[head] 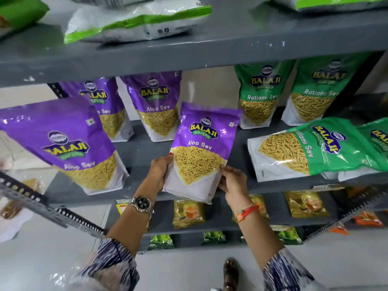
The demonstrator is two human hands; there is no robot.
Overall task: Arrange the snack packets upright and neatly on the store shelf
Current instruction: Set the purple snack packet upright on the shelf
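Note:
A purple Aloo Sev packet (201, 150) stands nearly upright at the front edge of the grey middle shelf (142, 152), tilted slightly right. My left hand (159, 171) grips its lower left side and my right hand (232, 180) pinches its lower right corner. Another purple Aloo Sev packet (69, 143) leans at the front left. Two more purple packets (157, 106) stand upright at the back. Two green Ratlami Sev packets (260, 95) stand upright at the back right. A green Ratlami Sev packet (310, 148) lies flat on its side at the right.
The upper shelf (231, 47) carries white-and-green packets (134, 22) lying flat. Lower shelves hold small yellow packets (189, 213) and small green packets (161, 241). A perforated metal upright (50, 208) juts at the left. A shoe (231, 274) is on the floor below.

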